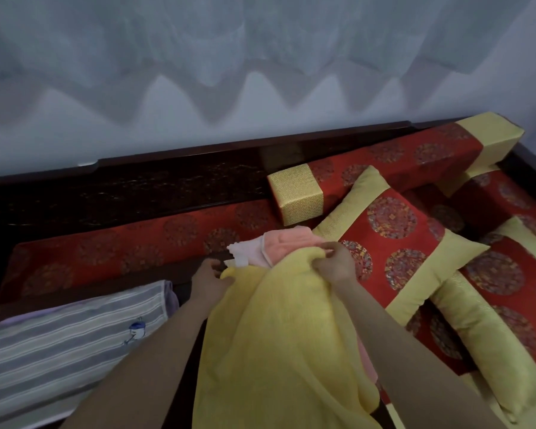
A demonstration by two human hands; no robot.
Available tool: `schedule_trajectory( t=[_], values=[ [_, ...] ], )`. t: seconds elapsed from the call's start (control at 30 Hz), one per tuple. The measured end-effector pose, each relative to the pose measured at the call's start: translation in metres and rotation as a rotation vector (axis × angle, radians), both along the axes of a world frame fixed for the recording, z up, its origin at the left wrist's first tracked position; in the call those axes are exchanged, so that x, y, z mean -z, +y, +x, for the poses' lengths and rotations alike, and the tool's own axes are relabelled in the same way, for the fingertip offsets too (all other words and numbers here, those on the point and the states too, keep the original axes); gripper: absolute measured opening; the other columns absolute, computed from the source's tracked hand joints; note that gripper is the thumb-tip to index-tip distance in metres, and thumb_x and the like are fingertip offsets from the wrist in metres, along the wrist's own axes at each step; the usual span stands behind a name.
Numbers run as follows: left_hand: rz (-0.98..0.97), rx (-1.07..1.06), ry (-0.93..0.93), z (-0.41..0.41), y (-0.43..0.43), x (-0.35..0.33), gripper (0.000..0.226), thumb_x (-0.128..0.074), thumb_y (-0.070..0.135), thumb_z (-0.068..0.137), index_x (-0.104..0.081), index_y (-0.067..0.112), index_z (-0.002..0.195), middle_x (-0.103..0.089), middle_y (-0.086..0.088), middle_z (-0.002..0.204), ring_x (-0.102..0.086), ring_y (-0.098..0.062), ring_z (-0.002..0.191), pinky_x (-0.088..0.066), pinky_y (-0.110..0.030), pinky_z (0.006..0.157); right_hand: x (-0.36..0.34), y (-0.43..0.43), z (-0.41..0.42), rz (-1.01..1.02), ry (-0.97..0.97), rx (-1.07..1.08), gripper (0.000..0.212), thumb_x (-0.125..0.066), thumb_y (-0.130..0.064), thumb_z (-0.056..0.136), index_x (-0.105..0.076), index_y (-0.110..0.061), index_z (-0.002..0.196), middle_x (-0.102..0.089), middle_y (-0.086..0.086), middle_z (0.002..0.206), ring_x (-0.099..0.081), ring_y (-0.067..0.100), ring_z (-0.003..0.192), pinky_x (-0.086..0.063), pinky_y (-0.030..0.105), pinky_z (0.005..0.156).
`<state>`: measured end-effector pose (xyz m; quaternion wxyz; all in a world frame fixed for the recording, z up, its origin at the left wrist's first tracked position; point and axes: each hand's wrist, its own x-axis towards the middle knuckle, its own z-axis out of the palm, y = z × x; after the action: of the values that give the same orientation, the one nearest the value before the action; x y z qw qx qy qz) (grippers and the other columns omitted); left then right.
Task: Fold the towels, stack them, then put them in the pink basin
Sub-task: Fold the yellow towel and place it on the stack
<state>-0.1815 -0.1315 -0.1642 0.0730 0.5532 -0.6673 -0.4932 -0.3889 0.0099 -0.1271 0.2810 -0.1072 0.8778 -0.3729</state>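
A large yellow towel (279,335) hangs between my arms, spread toward the camera. My left hand (209,281) grips its far left corner, and my right hand (334,263) pinches its far right edge. Just behind it lie a pink towel (291,243) and a paler pink-white one (245,250), crumpled on the red seat. A grey striped towel (62,339) with a small embroidered figure lies flat at the lower left. The pink basin is not in view.
A red and gold cushion (396,243) leans right of the towels, with a gold-ended bolster (294,193) behind it and more cushions (492,305) at the right. The dark wooden backrest (136,187) runs along the wall, under a pale curtain (260,57).
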Motion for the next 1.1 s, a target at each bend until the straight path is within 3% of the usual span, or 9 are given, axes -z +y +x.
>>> schedule_trajectory(
  t=[0.13,0.27,0.47,0.6,0.67,0.77,0.87,1.03,1.1],
  values=[
    [0.305,-0.013,0.306,0.025,0.001,-0.019,0.017,-0.066,0.021,0.087,-0.070,0.012,0.101,-0.070,-0.006,0.095,-0.065,-0.024,0.089,-0.053,-0.036,0.075,-0.028,0.036,0.003,-0.286,-0.212,-0.008,0.028,-0.059,0.011,0.071,-0.070,-0.013,0.081,-0.059,0.002,0.071,-0.052,0.015,0.060,-0.041,0.025,0.053],
    [0.569,0.086,0.335,0.064,-0.006,-0.023,0.030,-0.068,0.021,0.078,-0.068,0.003,0.102,-0.070,-0.012,0.092,-0.065,-0.023,0.083,-0.056,-0.029,0.069,-0.038,0.093,-0.003,-0.351,-0.462,-0.048,0.036,-0.051,0.021,0.072,-0.065,-0.007,0.090,-0.059,0.007,0.088,-0.054,0.019,0.074,-0.048,0.025,0.052],
    [0.323,0.279,0.086,0.059,-0.015,-0.012,0.010,-0.069,0.020,0.085,-0.073,0.012,0.090,-0.071,-0.006,0.087,-0.065,-0.016,0.080,-0.052,-0.028,0.072,-0.024,0.119,-0.012,-0.191,-0.505,-0.030,0.038,-0.061,0.020,0.073,-0.065,0.002,0.105,-0.064,0.016,0.100,-0.061,0.022,0.084,-0.054,0.020,0.056],
    [0.324,0.280,0.114,0.027,-0.010,-0.017,0.017,-0.071,0.026,0.083,-0.071,0.021,0.100,-0.069,0.005,0.099,-0.066,-0.011,0.090,-0.052,-0.022,0.071,-0.016,0.105,-0.015,-0.056,-0.462,-0.086,0.016,-0.080,-0.008,0.071,-0.070,-0.006,0.083,-0.063,0.006,0.068,-0.057,0.014,0.061,-0.049,0.019,0.054],
    [0.360,0.313,0.121,0.012,-0.005,-0.017,0.018,-0.072,0.025,0.083,-0.072,0.015,0.098,-0.069,0.005,0.101,-0.068,-0.015,0.091,-0.054,-0.024,0.073,-0.010,0.099,-0.015,-0.050,-0.405,-0.068,0.011,-0.078,-0.006,0.074,-0.067,-0.007,0.074,-0.054,0.004,0.058,-0.047,0.012,0.052,-0.041,0.019,0.048],
    [0.427,0.341,0.138,-0.001,0.002,-0.018,0.016,-0.072,0.019,0.082,-0.071,0.003,0.088,-0.069,-0.009,0.089,-0.068,-0.019,0.078,-0.054,-0.031,0.073,0.000,0.095,-0.014,-0.045,-0.329,0.022,0.016,-0.072,-0.003,0.075,-0.060,-0.010,0.068,-0.051,0.004,0.062,-0.046,0.015,0.055,-0.036,0.024,0.050],
    [0.414,0.406,0.091,-0.003,0.003,-0.022,0.018,-0.075,0.019,0.079,-0.074,0.003,0.088,-0.072,-0.019,0.094,-0.069,-0.020,0.081,-0.055,-0.033,0.077,0.005,0.094,-0.010,0.029,-0.346,0.014,0.011,-0.073,-0.003,0.068,-0.063,-0.008,0.068,-0.053,0.005,0.062,-0.048,0.017,0.055,-0.038,0.024,0.051],
    [0.254,0.440,0.078,0.016,-0.010,-0.054,0.016,-0.080,0.026,0.074,-0.079,0.015,0.084,-0.076,-0.006,0.089,-0.071,-0.019,0.087,-0.055,-0.028,0.077,0.009,0.094,-0.013,0.041,-0.361,0.016,0.033,-0.079,0.000,0.050,-0.075,-0.004,0.083,-0.071,0.013,0.091,-0.066,0.029,0.088,-0.055,0.041,0.083],
    [0.207,0.436,0.102,0.028,-0.017,-0.077,0.014,-0.080,0.027,0.072,-0.079,0.017,0.082,-0.076,-0.003,0.088,-0.071,-0.014,0.083,-0.055,-0.022,0.074,-0.007,0.093,-0.009,0.045,-0.321,0.007,0.027,-0.078,0.004,0.058,-0.075,-0.005,0.083,-0.070,0.011,0.087,-0.064,0.026,0.085,-0.054,0.034,0.074]
  ],
)
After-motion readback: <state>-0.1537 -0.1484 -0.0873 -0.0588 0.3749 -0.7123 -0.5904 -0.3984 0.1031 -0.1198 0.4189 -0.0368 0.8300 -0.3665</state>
